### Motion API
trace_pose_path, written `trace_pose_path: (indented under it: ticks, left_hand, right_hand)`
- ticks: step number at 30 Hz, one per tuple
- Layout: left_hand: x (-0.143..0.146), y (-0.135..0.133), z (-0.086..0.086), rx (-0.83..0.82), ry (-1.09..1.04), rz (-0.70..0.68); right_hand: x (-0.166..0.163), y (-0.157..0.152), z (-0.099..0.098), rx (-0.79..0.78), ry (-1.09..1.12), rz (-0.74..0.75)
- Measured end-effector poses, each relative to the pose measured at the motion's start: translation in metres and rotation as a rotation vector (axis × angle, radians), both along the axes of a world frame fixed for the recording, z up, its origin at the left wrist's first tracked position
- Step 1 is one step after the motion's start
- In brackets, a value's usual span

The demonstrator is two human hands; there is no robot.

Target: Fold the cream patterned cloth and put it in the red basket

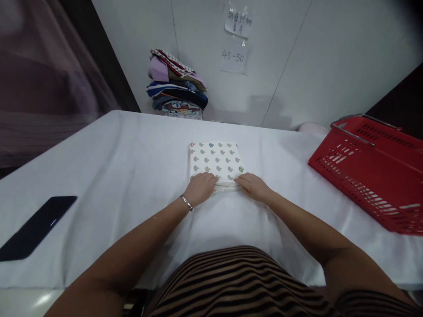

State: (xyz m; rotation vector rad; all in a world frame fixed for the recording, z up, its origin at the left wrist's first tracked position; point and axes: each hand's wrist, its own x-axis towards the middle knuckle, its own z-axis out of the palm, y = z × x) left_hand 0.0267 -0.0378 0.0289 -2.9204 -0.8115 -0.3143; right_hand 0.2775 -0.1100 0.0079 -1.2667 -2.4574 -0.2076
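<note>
A white folded cloth [216, 160] with small grey prints and a few coloured ones lies flat in the middle of the table, stacked in several layers. My left hand [200, 187], with a silver bracelet at the wrist, grips its near left corner, fingers on top. At the near right corner, my right hand [254, 186] holds the edge, its fingers pinching the layers. The thumbs are partly hidden. Between the two hands the layered near edge of the cloth shows.
A red plastic basket [373, 176] with a metal handle stands at the right. On the left of the white-covered table [139, 145] lies a dark flat tablet-like object [38, 229]. Folded clothes [178, 86] are piled against the back wall, beside paper signs [234, 55].
</note>
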Motion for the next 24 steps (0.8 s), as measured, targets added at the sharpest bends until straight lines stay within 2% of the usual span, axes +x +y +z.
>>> trace_pose_path:
  ticks: [7, 20, 24]
  left_hand:
    - [-0.006, -0.006, -0.012, 0.041, 0.017, -0.088]
    - [-0.016, -0.016, -0.019, -0.06, -0.068, -0.083]
    - [-0.019, -0.019, -0.025, -0.023, -0.07, -0.086]
  right_hand:
    - [-0.002, -0.007, -0.007, 0.001, -0.025, -0.032]
    - [-0.004, -0.022, -0.02, -0.038, 0.031, -0.153]
    - [-0.009, -0.024, -0.014, -0.057, 0.051, -0.164]
